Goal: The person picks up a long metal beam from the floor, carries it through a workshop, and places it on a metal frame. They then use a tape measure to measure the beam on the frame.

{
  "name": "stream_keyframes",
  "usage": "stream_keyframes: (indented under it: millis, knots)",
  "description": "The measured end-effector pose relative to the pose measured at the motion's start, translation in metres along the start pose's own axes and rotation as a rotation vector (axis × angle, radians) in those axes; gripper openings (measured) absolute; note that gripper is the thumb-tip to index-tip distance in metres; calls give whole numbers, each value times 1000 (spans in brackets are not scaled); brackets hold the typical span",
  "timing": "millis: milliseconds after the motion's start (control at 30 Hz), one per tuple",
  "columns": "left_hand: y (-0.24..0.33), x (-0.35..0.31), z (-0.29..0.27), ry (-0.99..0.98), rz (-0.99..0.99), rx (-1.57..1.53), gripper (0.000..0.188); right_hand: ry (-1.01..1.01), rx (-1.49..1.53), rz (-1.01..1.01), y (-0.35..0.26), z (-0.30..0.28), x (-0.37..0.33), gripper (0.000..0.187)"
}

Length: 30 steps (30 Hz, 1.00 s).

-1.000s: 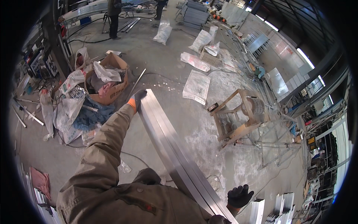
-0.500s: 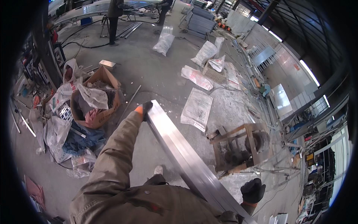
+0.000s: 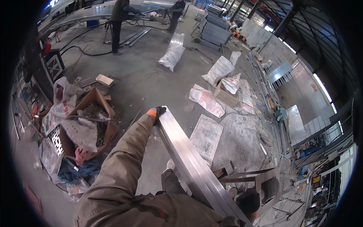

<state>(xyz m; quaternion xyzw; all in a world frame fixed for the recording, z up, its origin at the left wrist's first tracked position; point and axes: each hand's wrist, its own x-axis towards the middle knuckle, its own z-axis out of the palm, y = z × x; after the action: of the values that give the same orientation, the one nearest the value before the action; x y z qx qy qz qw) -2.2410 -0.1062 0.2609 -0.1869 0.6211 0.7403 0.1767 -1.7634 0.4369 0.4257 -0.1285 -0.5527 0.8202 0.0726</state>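
While the left hand (image 3: 160, 110) wraps its grip round the far end of the metal stock (image 3: 193, 159) – which slants from mid-view toward five o'clock – the right hand (image 3: 248, 199) is at five, its grip unclear; a carton (image 3: 111, 132) sits at nine.

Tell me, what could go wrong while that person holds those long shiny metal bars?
1. The metal profiles might slip or tip: the left hand grips their far end, but I can't tell whether the right hand holds them.
2. They could knock the wooden frame, which shows right beside them in this view.
3. A shoe might catch on the flat sack lying on the floor ahead.
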Motion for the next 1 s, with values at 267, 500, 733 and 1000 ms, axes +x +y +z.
stream_keyframes:
  millis: [267,500,733,1000]
  knots:
    - [166,275,8,24,102,36,41,-125,-195,-148,-32,106,297,32]
    - [273,461,7,-21,57,-70,40,-6,167,-58,-48,186,528,39]
    - [381,749,-16,-86,89,-81,45,-129,265,-84,-34,295,759,41]
    - [578,951,44,-211,-38,-79,40,158,305,-99,-39,382,973,40]
